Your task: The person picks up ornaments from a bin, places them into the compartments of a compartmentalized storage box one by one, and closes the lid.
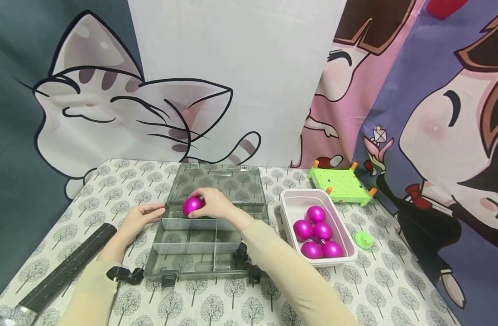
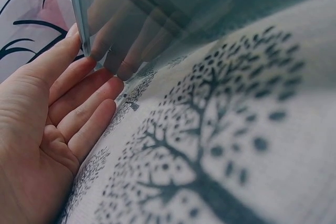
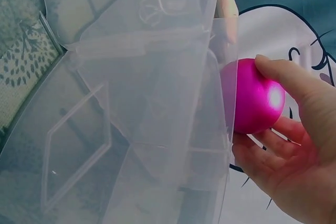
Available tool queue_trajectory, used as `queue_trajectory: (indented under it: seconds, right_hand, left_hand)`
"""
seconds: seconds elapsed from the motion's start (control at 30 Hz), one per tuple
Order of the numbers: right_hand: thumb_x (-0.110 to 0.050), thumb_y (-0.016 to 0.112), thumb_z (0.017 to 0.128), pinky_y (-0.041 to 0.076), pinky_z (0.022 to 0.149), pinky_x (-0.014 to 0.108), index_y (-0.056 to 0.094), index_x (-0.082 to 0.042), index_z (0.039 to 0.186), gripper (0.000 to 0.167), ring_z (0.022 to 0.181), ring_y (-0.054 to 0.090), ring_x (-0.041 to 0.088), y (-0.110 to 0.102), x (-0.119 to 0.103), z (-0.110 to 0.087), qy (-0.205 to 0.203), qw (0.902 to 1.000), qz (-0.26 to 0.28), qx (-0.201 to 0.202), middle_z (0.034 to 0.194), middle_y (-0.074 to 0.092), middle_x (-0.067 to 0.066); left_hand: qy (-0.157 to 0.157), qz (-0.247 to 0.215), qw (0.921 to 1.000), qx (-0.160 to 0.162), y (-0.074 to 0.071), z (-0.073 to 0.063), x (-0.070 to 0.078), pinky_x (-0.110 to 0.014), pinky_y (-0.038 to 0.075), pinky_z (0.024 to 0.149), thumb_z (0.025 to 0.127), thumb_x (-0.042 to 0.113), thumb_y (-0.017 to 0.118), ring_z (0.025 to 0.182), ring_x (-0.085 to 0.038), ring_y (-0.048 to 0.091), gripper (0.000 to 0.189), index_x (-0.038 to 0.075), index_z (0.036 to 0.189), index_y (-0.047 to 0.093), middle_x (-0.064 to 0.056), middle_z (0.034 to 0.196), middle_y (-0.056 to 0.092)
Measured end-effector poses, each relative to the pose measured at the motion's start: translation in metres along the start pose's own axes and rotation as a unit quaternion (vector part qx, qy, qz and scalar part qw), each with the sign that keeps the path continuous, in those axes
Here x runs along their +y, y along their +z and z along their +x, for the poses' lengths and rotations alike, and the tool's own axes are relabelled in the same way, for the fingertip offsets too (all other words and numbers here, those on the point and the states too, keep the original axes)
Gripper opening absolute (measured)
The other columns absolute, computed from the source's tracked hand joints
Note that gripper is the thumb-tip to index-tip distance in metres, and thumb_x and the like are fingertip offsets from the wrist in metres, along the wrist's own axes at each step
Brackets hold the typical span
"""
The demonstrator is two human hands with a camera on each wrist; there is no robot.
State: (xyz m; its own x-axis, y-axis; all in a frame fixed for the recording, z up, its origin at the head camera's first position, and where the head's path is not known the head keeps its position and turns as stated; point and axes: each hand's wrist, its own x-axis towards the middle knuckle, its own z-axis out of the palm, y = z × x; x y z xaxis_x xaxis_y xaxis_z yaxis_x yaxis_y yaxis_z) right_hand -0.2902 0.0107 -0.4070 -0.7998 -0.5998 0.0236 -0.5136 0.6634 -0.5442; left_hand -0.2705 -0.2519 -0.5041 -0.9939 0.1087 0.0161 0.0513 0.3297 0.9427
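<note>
My right hand (image 1: 216,206) grips a shiny magenta ball (image 1: 192,206) between thumb and fingers over the rear left compartment of a clear grey divided box (image 1: 184,247). In the right wrist view the ball (image 3: 254,98) is partly behind a transparent divider. The box's lid (image 1: 222,181) lies folded back behind it. With its fingers extended, my left hand (image 1: 136,221) touches the box's left side near the hinge corner; in the left wrist view, its fingertips (image 2: 73,32) meet the clear wall. Several similar balls (image 1: 322,232) lie in a white bin (image 1: 310,195) to the right.
Behind the bin stands a lime-green toy platform (image 1: 340,184) with orange pegs. A small green duck (image 1: 364,240) sits right of the bin. At the left lies a long black cylinder (image 1: 67,269). A printed curtain hangs behind the tree-patterned tablecloth (image 1: 212,308).
</note>
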Motion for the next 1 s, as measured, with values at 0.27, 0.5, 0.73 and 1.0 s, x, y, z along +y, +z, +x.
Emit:
queue_trajectory:
  seconds: [0.27, 0.5, 0.73, 1.0]
  right_hand:
    - [-0.023, 0.078, 0.084, 0.054, 0.090, 0.023, 0.057, -0.003, 0.131, 0.055, 0.111, 0.065, 0.022, 0.002, 0.001, -0.002, 0.014, 0.9993, 0.028, -0.022, 0.131, 0.064, 0.010]
    - [-0.020, 0.073, 0.089, 0.054, 0.092, 0.026, 0.062, -0.005, 0.125, 0.040, 0.110, 0.066, 0.022, -0.007, 0.005, -0.009, 0.023, 0.9989, 0.040, 0.001, 0.124, 0.067, 0.009]
    - [-0.010, 0.071, 0.088, 0.054, 0.092, 0.026, 0.066, -0.002, 0.114, 0.028, 0.102, 0.067, 0.022, -0.049, 0.004, -0.024, -0.006, 0.9909, 0.083, 0.106, 0.112, 0.071, 0.012]
    - [-0.007, 0.071, 0.087, 0.055, 0.092, 0.029, 0.066, 0.002, 0.111, 0.026, 0.099, 0.068, 0.026, -0.111, 0.007, -0.060, -0.036, 0.9741, 0.091, 0.204, 0.109, 0.071, 0.017]
  left_hand:
    - [0.003, -0.002, 1.0000, -0.003, -0.001, -0.003, 0.001, -0.011, 0.052, 0.080, 0.097, 0.022, 0.062, 0.080, 0.004, 0.067, 0.050, -0.015, 0.131, 0.052, -0.035, 0.136, 0.050]
    - [0.005, -0.005, 0.9999, -0.010, -0.001, -0.003, -0.001, -0.011, 0.052, 0.080, 0.098, 0.021, 0.061, 0.081, 0.004, 0.067, 0.050, -0.014, 0.132, 0.052, -0.034, 0.131, 0.055]
    - [-0.002, 0.004, 1.0000, -0.003, 0.000, -0.003, 0.003, -0.008, 0.048, 0.081, 0.097, 0.024, 0.062, 0.080, 0.003, 0.068, 0.051, -0.013, 0.132, 0.052, -0.032, 0.130, 0.056]
    - [0.000, -0.002, 1.0000, 0.002, 0.000, -0.002, 0.002, -0.008, 0.049, 0.080, 0.096, 0.023, 0.063, 0.078, 0.002, 0.068, 0.051, -0.013, 0.130, 0.053, -0.028, 0.126, 0.062]
